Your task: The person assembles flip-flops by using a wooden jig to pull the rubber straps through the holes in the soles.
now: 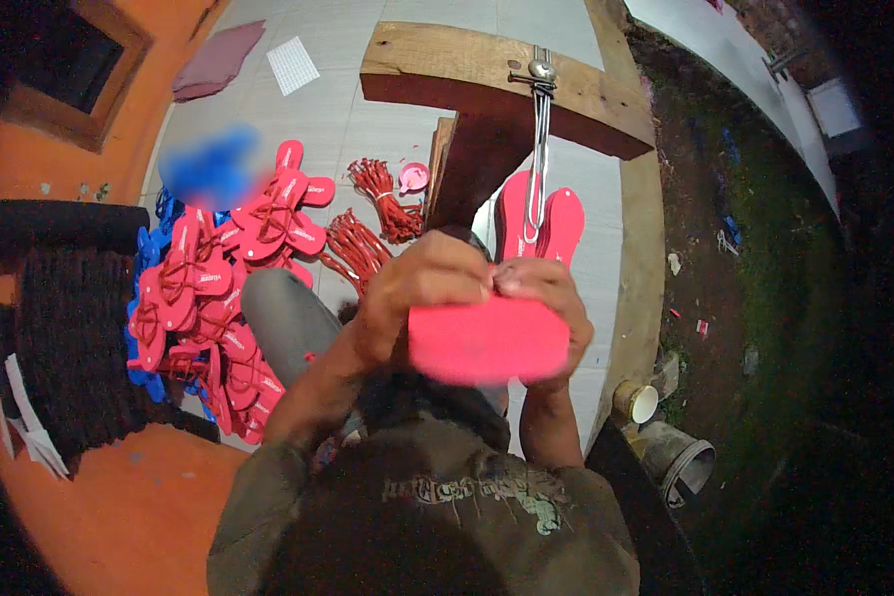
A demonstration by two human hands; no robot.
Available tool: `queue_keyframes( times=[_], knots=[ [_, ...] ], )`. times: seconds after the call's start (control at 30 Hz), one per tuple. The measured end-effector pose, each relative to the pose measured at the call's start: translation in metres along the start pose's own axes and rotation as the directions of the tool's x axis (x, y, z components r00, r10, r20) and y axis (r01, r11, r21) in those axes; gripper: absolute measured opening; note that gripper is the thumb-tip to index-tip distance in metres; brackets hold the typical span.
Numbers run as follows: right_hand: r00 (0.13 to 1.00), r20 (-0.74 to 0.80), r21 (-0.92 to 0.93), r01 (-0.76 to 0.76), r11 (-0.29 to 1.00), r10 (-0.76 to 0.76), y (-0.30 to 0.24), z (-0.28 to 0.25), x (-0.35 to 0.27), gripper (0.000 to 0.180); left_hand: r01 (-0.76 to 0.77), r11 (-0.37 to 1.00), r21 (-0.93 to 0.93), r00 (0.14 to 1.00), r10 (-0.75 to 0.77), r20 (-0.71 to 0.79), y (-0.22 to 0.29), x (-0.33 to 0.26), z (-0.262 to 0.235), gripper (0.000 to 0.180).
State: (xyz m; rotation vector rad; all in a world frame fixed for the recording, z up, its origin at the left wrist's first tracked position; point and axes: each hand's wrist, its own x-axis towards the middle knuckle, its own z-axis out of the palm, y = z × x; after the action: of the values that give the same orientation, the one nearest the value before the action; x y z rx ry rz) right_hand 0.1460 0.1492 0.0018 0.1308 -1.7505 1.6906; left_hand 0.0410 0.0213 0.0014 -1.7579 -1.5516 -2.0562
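Note:
Between my two hands, close in front of my chest, is a pink flip-flop sole, its plain broad face turned up and slightly blurred. My left hand grips its far edge from the left, fingers bent. On the right side my right hand curls round the same sole, with thumbs and fingertips of both hands meeting at the far edge. What the fingertips pinch there is too small to make out. Just beyond hangs a looped metal wire tool on a wooden beam. More pink soles lie under it.
To the left is a heap of pink flip-flops with red straps, with blue ones along its edge. Bundles of red straps and a small pink round item lie on the tiles. A bucket stands at the right.

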Motion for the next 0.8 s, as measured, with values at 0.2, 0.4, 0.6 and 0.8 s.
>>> queue_keyframes(
  times=[0.2,0.4,0.6,0.8],
  knots=[
    [0.962,-0.069,0.087,0.271,0.959,-0.266,0.009,-0.008,0.029,0.025,-0.163,0.975,0.151,0.981,0.144,0.129,0.01,0.05,-0.013,0.022],
    [0.963,-0.044,0.049,0.266,0.963,-0.264,0.013,-0.01,0.043,0.024,-0.071,0.986,0.153,0.993,0.056,0.1,0.0,0.057,-0.015,0.02],
    [0.967,-0.074,0.048,0.249,0.967,-0.245,0.016,-0.01,0.043,0.024,-0.087,0.987,0.137,0.991,0.071,0.116,-0.01,0.058,-0.016,0.025],
    [0.906,-0.424,-0.128,-0.081,0.988,0.019,-0.021,0.002,0.042,0.039,0.166,0.915,0.369,0.986,-0.144,-0.086,-0.004,0.056,-0.001,0.048]
  ],
)
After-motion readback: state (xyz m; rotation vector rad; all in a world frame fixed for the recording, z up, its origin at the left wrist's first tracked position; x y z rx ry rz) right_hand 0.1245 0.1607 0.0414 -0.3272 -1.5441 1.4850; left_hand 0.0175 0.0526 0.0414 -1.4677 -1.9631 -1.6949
